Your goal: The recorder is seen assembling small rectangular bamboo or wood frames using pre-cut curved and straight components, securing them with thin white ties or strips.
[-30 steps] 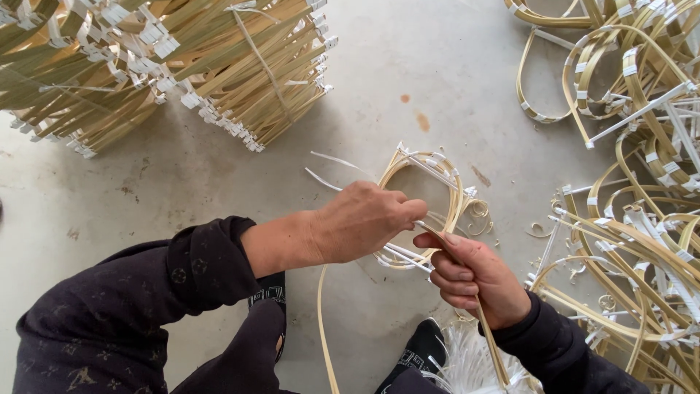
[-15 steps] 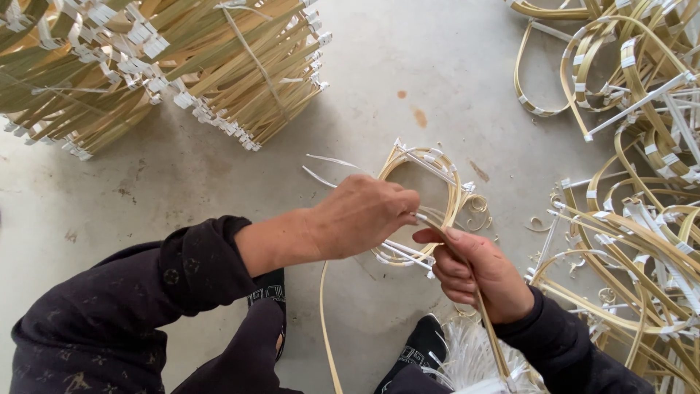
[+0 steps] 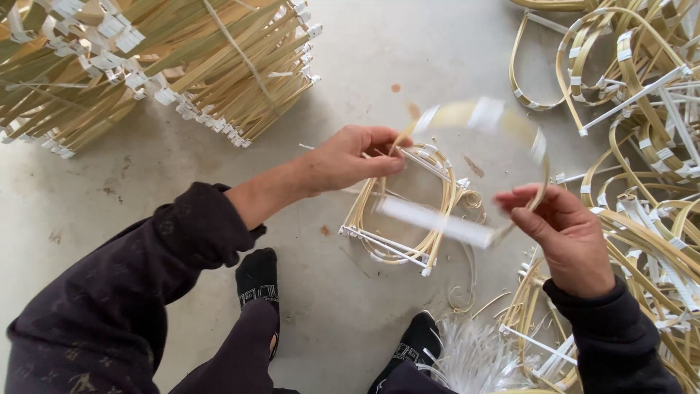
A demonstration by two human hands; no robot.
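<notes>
Both hands bend a bamboo strip [image 3: 477,117] at frame centre.
Left hand [image 3: 354,157] and right hand [image 3: 565,233] pinch its ends above a hoop [image 3: 401,219].

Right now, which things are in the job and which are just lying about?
In hand: left hand and right hand bend a blurred bamboo strip over the small hoop frame.
Lying about: stacked bamboo bundles, heap of bent hoops, white ties.

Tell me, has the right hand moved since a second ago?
Yes. The right hand has swung out to the right, away from the bamboo ring lying on the floor, toward the pile of loops. It now pinches a blurred strip.
</notes>
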